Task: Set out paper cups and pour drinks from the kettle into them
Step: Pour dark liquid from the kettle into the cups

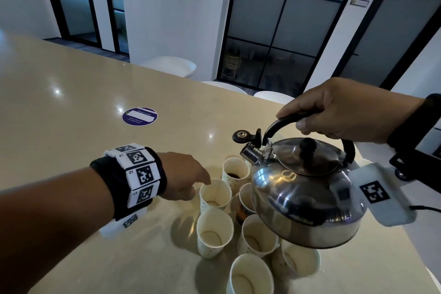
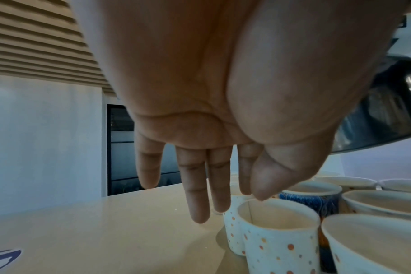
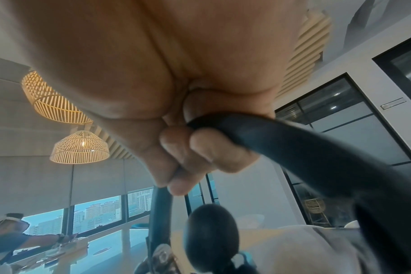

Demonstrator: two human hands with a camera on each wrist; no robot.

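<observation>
Your right hand (image 1: 338, 112) grips the kettle (image 1: 305, 193) handle, kettle hanging over the paper cups (image 1: 214, 231). Left hand (image 1: 183, 176) fingers (image 2: 197, 194) straight, holding nothing, just beside one cup rim. Risk: cups crowd together touching; the kettle base or a stray splash likely tips one. Glossy beige desk (image 1: 71, 107), glass partitions beyond it.

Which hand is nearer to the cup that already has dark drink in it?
Left. The left hand hovers just beside the filled cup, fingers over the neighbouring empty cup. The right hand is higher up, gripping the kettle by its handle.
</observation>
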